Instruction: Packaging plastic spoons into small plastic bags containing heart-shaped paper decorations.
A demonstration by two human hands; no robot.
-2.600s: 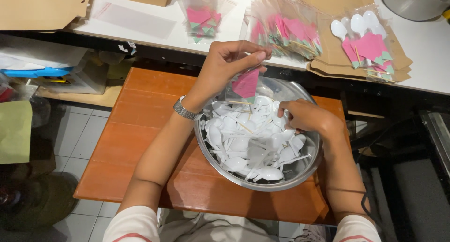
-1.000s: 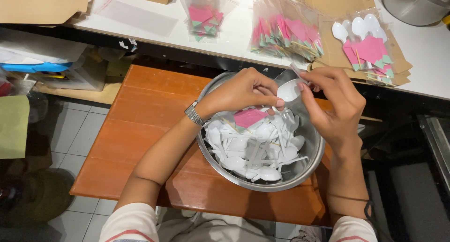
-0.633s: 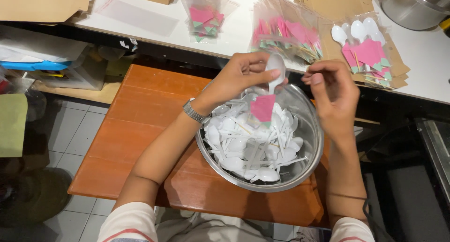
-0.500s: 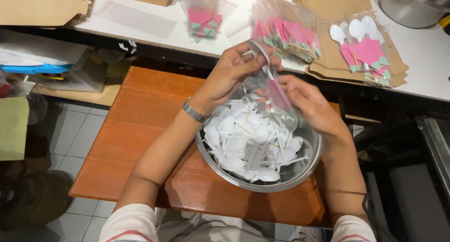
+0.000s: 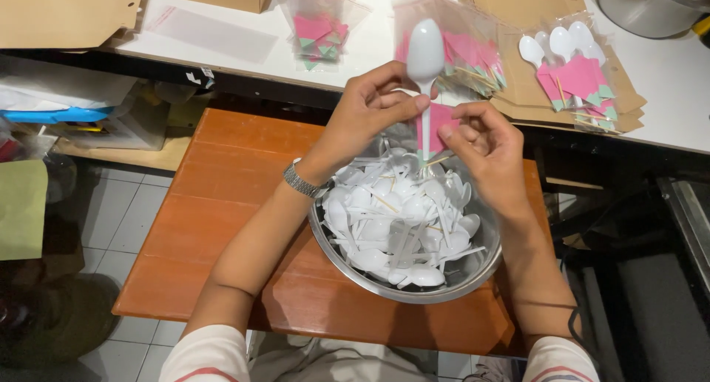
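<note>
- Head view shows both hands raised above a steel bowl (image 5: 347,241) that sits on an orange-brown desk (image 5: 222,204).
- Left hand (image 5: 362,112): its fingers (image 5: 399,105) are closed narrow, pinching the neck of a white plastic spoon (image 5: 425,53) whose bowl points up, just above the fingertips.
- Right hand (image 5: 488,142): its fingers (image 5: 451,130) are curled narrow against a pink paper napkin (image 5: 442,119) that lies along the spoon's handle, just between the two hands. A thin toothpick (image 5: 438,161) seems to poke out just below these fingers.
- Directly beneath the fingers, the bowl holds a heap of loose white spoons (image 5: 399,227) with a few more toothpicks mixed in.
- Beyond the fingers, on the white desk (image 5: 355,42), lie clear bags (image 5: 458,45) already filled with spoons and pink napkins, near flat brown paper sleeves (image 5: 518,12).
- Risk, as I judge it: the pinch on the spoon is light and high, so the napkin or toothpick could slide out from the bundle and drop into the heap if either hand shifts its grip.
- Another risk: the bowl sits near the desk's front edge, so a nudge from a forearm could tip it.
</note>
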